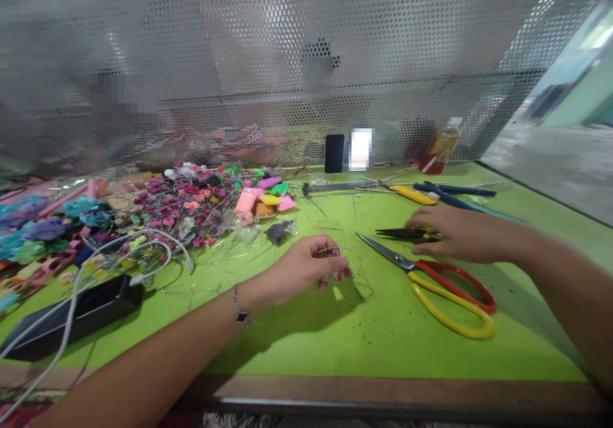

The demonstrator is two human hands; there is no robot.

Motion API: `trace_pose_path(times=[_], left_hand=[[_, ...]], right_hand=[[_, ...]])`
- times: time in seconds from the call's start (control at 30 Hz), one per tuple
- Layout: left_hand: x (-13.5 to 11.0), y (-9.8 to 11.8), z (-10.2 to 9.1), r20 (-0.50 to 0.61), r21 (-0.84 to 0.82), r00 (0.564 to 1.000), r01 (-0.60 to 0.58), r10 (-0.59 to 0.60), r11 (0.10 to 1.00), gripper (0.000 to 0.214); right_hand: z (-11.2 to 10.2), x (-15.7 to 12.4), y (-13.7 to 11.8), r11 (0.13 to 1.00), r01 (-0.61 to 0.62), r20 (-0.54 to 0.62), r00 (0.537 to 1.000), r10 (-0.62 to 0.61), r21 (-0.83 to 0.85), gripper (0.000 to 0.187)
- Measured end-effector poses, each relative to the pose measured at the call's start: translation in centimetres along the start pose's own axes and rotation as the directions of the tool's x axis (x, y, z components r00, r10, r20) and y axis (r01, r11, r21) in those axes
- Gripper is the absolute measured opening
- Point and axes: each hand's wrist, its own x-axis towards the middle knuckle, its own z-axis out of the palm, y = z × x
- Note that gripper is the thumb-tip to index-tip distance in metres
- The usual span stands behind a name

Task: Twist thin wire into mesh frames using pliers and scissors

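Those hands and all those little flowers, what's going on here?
A person is working at a green table with bare hands. The left hand pinches a bit of thin wire, and the right hand is on a small dark pointed tool. Big scissors with red and yellow handles lie on the table between the hands. A heap of small flowers sits further left.
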Motion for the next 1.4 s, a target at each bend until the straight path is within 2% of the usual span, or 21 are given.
trace_pose_path(times=[0.07,0.13,0.27,0.33,0.43,0.57,0.7,0.83,0.93,1.07,1.4], left_hand=[[-0.1,-0.1,0.1,-0.006,-0.061,1.0,-0.007,0.007,0.998,0.038],[-0.1,-0.1,0.2,-0.009,-0.12,1.0,-0.009,0.008,0.993,0.043],[-0.2,0.2,0.3,0.009,-0.213,1.0,-0.002,0.004,0.977,0.048],[-0.3,0.5,0.3,0.036,-0.261,0.999,0.006,0.003,0.965,0.048],[-0.6,0.7,0.2,0.101,-0.339,0.995,0.026,0.009,0.941,0.045],[-0.7,0.6,-0.1,0.157,-0.383,0.987,0.041,0.021,0.923,0.044],[-0.6,0.5,-0.2,0.149,-0.407,0.988,0.029,0.035,0.913,0.044],[-0.6,0.6,0.2,0.115,-0.444,0.991,-0.005,0.062,0.896,0.042],[-0.7,0.8,0.5,0.132,-0.483,0.989,0.0,0.073,0.875,0.038],[-1.0,1.0,0.7,0.184,-0.519,0.981,0.047,0.057,0.853,0.036],[-1.5,1.0,1.6,0.303,-0.594,0.952,0.152,0.044,0.79,0.024]], right_hand=[[-0.4,-0.5,0.6,0.999,-0.045,0.043,0.998,0.046,-0.005,0.034],[-0.7,-1.0,1.2,0.993,-0.111,0.034,0.993,0.112,-0.036,0.031],[-0.3,-1.0,3.3,0.977,-0.2,0.051,0.978,0.204,-0.067,0.059],[0.2,-0.7,4.4,0.979,-0.201,0.105,0.974,0.203,-0.033,0.061],[0.7,0.0,5.2,0.985,-0.174,0.145,0.974,0.172,0.001,0.051],[1.0,0.7,4.5,0.992,-0.104,0.148,0.982,0.114,-0.072,0.041],[1.3,1.5,2.4,0.966,-0.068,0.01,0.997,0.072,-0.251,0.021],[1.7,2.0,0.2,0.971,-0.049,-0.207,0.978,0.0,-0.234,0.02],[2.2,2.0,-1.5,0.986,0.033,-0.319,0.944,-0.084,-0.163,0.022],[3.2,2.2,-3.5,0.986,0.157,-0.446,0.879,-0.167,-0.06,0.035],[4.8,2.2,-6.6,0.955,0.292,-0.587,0.766,-0.264,-0.048,0.035]])
